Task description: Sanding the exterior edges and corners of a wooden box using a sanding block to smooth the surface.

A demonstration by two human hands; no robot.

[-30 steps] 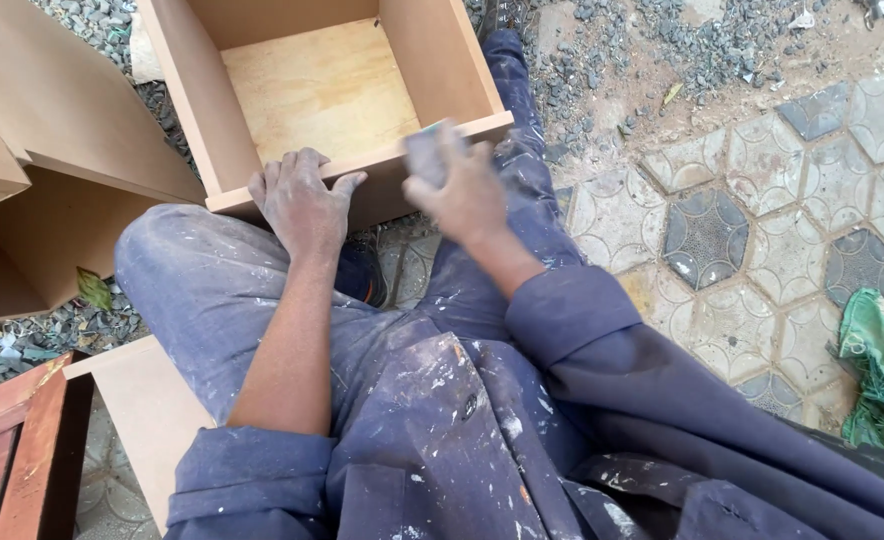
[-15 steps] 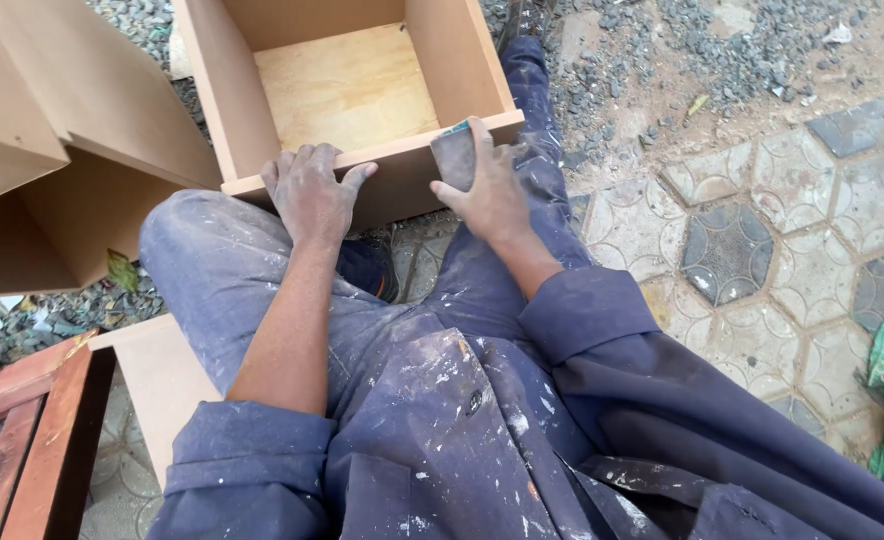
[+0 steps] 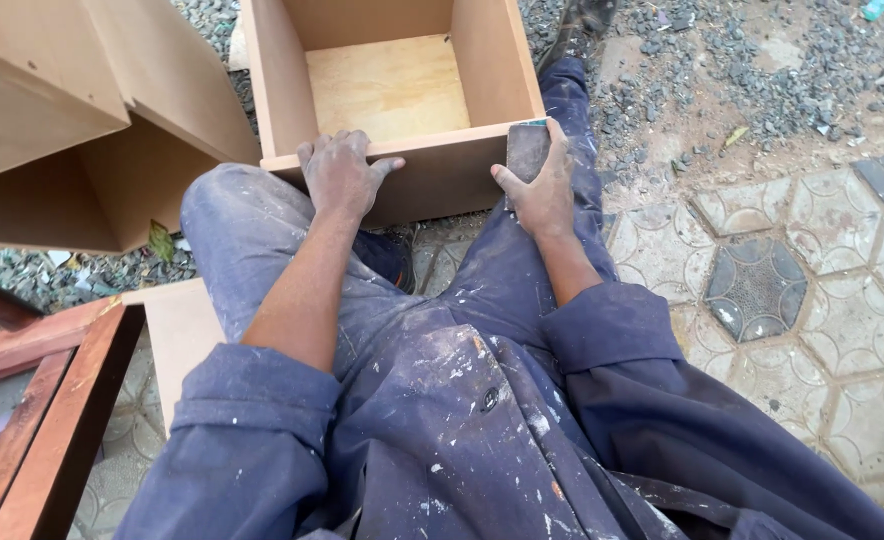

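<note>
The person is wearing dusty blue-violet overalls spattered with white and pale paint; the sleeves are bunching in thick rolled cuffs well behind the hands, a dark round button is sitting at the front, and a dark shoe is showing just beyond the right hand (image 3: 540, 190)

At top centre, the left hand (image 3: 340, 172) is resting flat on the near edge of an open wooden box (image 3: 392, 90), while the right hand (image 3: 540, 185) is pressing a sanding pad (image 3: 527, 150) against its front corner.
</note>
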